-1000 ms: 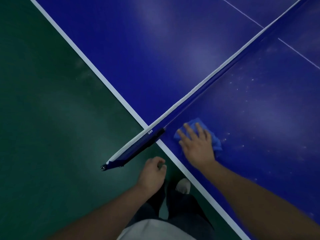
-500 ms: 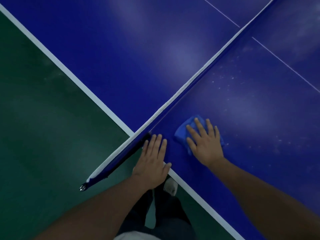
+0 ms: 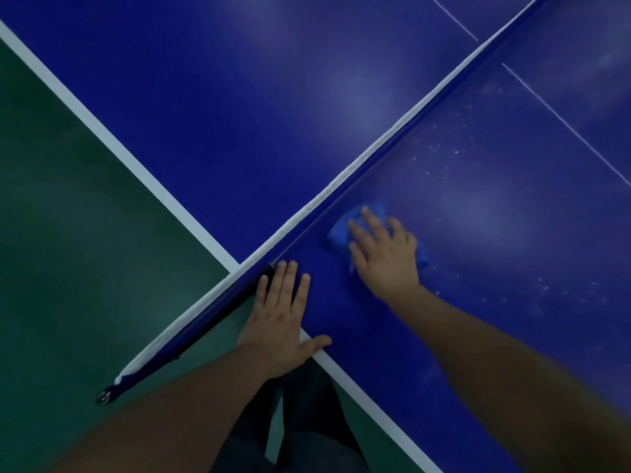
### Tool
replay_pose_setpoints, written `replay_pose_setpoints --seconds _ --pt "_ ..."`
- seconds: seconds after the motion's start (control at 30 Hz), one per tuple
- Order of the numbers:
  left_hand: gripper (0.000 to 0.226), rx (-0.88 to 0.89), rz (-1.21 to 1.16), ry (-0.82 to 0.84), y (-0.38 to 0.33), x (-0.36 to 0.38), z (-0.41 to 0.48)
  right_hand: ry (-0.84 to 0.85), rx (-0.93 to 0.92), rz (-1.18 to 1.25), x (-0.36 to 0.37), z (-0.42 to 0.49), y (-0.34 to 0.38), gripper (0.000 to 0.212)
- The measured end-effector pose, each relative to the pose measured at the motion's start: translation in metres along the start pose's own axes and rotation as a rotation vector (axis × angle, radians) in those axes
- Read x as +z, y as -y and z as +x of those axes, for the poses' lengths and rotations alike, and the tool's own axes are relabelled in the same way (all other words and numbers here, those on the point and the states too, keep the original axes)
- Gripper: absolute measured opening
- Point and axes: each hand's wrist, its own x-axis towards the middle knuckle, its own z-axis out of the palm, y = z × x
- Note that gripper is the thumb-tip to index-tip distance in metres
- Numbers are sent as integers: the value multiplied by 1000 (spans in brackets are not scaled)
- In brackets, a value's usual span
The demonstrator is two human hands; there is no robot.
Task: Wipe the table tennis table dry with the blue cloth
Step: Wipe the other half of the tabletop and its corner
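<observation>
Our right hand (image 3: 386,257) lay palm down on the blue cloth (image 3: 338,235), its fingers spread and nearly straight, pressing the cloth against the table tennis table (image 3: 239,97) rather than closing round it. The cloth was bunched under the fingers and palm, on the half of the table nearer to us, just beside the net (image 3: 375,142) and not far in from the side edge. Its folds showed past the fingertips toward the net and again at the little-finger side of the hand. Our left hand (image 3: 276,322) rested flat on the same half at the table's corner by the net, fingers straight and close together, thumb stretched out along the white edge line (image 3: 112,145). It held nothing. The fingertips of that hand lay just beside the foot of the net, next to the dark bracket (image 3: 225,310) that stuck out past the table's side over the green floor (image 3: 68,250). Beyond the cloth, pale specks (image 3: 440,148) dotted the blue surface on our side of the net; we could not tell whether they were drops or dust. A thin white centre line (image 3: 563,120) crossed the surface farther out. Below our arms, dark trousers (image 3: 307,414) showed against the floor beside the table's edge.
</observation>
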Motion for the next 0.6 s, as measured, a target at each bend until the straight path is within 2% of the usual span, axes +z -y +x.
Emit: replay_pose_setpoints --seconds 0.07,0.1,0.13,0.23,0.33,0.4,0.47,0.6 --pt "113 -4 15 3 1 0 0 23 217 72 -4 31 1 51" --pt "113 -7 21 11 0 -2 -1 31 213 72 -6 35 10 52" --pt "112 -9 26 18 0 -3 -1 24 124 45 -5 30 20 52" --pt "106 -5 21 22 1 -4 -3 24 -325 -8 4 -19 44 49" --pt "100 33 53 -17 5 -3 -4 33 -476 59 7 -18 34 45" --pt "98 27 65 -38 4 -3 -4 32 -514 -15 5 21 16 47" --pt "97 11 79 -51 1 -4 -3 6 -369 -33 0 74 -11 48" --pt "96 18 72 -88 -12 -8 9 29 94 28 -19 142 -87 51"
